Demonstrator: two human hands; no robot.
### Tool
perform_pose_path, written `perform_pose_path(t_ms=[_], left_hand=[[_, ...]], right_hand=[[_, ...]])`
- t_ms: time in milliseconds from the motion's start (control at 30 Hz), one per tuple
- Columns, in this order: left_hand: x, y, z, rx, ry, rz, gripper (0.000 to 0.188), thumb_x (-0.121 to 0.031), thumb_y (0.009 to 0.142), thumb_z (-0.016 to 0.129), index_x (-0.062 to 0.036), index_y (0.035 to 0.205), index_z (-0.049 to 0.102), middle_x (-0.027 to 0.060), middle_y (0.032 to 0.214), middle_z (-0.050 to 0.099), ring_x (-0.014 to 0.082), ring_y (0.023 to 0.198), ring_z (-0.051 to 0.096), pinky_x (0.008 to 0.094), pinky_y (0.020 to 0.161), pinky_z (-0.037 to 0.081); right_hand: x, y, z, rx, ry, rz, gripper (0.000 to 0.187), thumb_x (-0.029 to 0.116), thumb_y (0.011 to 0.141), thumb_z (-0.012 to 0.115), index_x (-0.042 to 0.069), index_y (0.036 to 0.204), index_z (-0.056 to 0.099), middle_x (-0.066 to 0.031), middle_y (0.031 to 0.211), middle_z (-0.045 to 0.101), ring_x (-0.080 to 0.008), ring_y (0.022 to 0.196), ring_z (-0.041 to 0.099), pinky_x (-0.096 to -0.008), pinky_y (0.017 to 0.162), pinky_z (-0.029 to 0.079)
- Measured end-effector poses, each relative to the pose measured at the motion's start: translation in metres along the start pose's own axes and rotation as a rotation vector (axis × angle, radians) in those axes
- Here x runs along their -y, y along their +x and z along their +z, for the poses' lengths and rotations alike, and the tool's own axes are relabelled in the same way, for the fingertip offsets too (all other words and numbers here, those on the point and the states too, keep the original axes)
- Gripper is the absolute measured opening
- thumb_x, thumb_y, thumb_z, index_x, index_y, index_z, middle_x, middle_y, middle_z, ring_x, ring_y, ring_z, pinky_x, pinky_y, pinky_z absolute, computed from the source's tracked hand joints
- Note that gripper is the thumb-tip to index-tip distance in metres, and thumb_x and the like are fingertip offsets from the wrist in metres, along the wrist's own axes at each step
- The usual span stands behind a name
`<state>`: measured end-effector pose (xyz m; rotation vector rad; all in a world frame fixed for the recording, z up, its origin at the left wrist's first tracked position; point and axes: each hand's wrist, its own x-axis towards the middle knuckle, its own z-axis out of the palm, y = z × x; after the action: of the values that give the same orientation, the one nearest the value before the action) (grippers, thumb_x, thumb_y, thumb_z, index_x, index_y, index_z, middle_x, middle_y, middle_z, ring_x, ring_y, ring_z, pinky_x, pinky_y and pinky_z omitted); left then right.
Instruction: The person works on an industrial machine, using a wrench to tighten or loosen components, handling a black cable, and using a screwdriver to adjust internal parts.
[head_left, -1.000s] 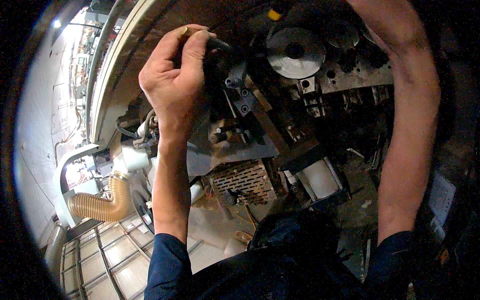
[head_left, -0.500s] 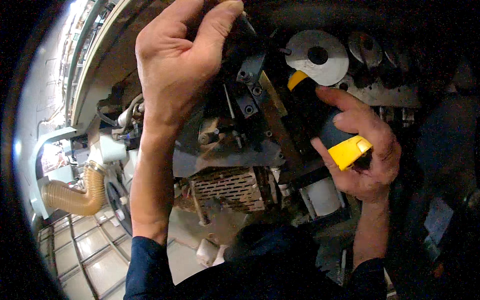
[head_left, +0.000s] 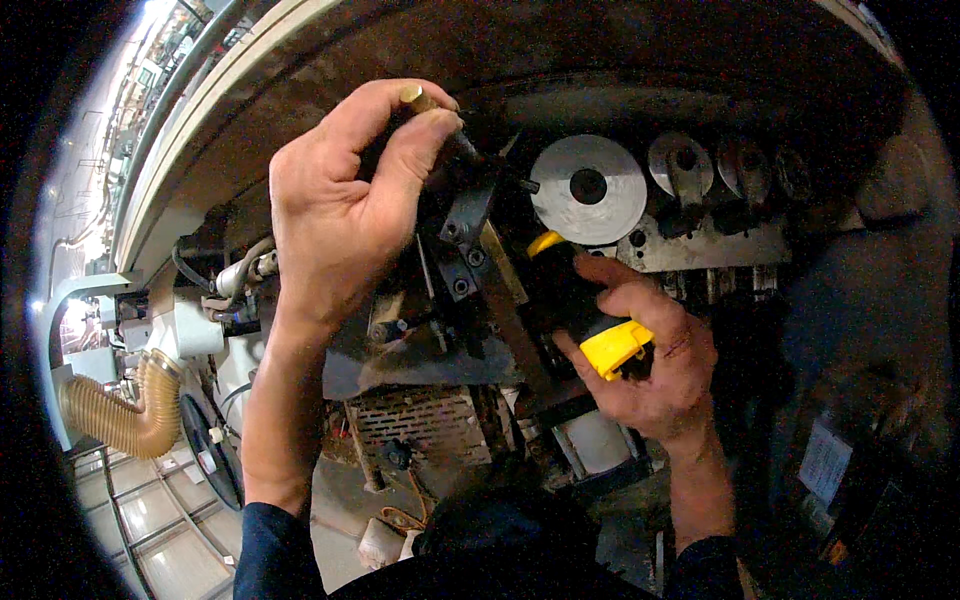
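My left hand [head_left: 345, 190] is closed high up at the left, its thumb and forefinger pinching a short rod with a brass-coloured end [head_left: 413, 97]. Below that pinch, a dark metal block with socket screws [head_left: 468, 235] belongs to the machine. At the right, my right hand [head_left: 655, 350] curls around a yellow-and-black hand tool [head_left: 617, 349]; its exact kind cannot be made out. The tool's dark body is mostly lost in shadow, and a second yellow part [head_left: 545, 243] shows near its far end, just under a large round metal disc [head_left: 588, 188].
Smaller discs [head_left: 681, 165] line up right of the large one, above a metal bar [head_left: 715, 245]. A slotted metal box [head_left: 420, 425] sits lower down. A ribbed tan hose [head_left: 140, 415] and a dark wheel [head_left: 210, 450] stand at the left. The machine's curved rim [head_left: 215, 105] arches overhead.
The view has shifted, so my left hand sits lower in the picture and the rod's end now shows. The right hand, still gripping the yellow-and-black tool, appears further left.
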<state>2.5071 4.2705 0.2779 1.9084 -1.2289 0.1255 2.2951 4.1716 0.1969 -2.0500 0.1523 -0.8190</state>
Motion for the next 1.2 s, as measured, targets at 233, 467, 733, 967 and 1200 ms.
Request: perform_pose_path(t_ms=[233,467,733,967,1200], left_hand=[[0.000,-0.002,-0.005,0.007,0.002,0.006,0.007,-0.005,0.087,0.066,-0.0011,0.093,0.067,0.0020,0.072,0.064,0.0049,0.065,0.055,0.0202,0.060,0.045],[-0.006,0.001,-0.005,0.032,0.051,-0.028,0.007,-0.004,0.085,0.066,-0.0013,0.092,0.067,0.0060,0.074,0.065,0.0089,0.064,0.058,0.0222,0.061,0.047],[-0.004,0.002,-0.005,0.034,0.078,-0.005,0.009,-0.003,0.085,0.066,-0.0022,0.093,0.068,0.0071,0.079,0.068,0.0121,0.067,0.063,0.0231,0.064,0.048],[-0.007,0.002,-0.007,0.050,0.069,-0.038,0.010,-0.003,0.085,0.066,-0.0026,0.094,0.068,0.0076,0.081,0.068,0.0127,0.069,0.064,0.0234,0.066,0.049],[-0.010,0.001,-0.009,0.084,0.084,-0.072,0.010,-0.003,0.085,0.066,-0.0023,0.095,0.068,0.0072,0.081,0.068,0.0121,0.070,0.063,0.0237,0.066,0.049]], right_hand=[[0.025,0.008,-0.013,-0.027,0.062,0.021,0.059,-0.001,0.066,0.083,0.004,0.112,0.046,-0.0257,0.110,0.064,-0.0348,0.103,0.065,-0.0418,0.090,0.052],[0.016,0.008,-0.019,-0.026,0.081,0.102,0.051,0.001,0.070,0.080,0.001,0.109,0.047,-0.0248,0.109,0.064,-0.0301,0.099,0.066,-0.0388,0.088,0.051],[0.005,0.021,-0.016,0.036,0.054,0.155,0.055,0.001,0.068,0.081,0.004,0.111,0.047,-0.0240,0.112,0.064,-0.0305,0.105,0.064,-0.0397,0.091,0.050],[0.008,0.025,-0.018,0.239,0.112,-0.061,0.057,0.002,0.065,0.080,0.004,0.112,0.048,-0.0263,0.120,0.060,-0.0395,0.109,0.062,-0.0453,0.093,0.051],[0.024,0.011,-0.022,0.275,0.086,-0.109,0.062,0.009,0.068,0.083,0.005,0.115,0.043,-0.0276,0.120,0.058,-0.0399,0.106,0.063,-0.0500,0.092,0.052]])
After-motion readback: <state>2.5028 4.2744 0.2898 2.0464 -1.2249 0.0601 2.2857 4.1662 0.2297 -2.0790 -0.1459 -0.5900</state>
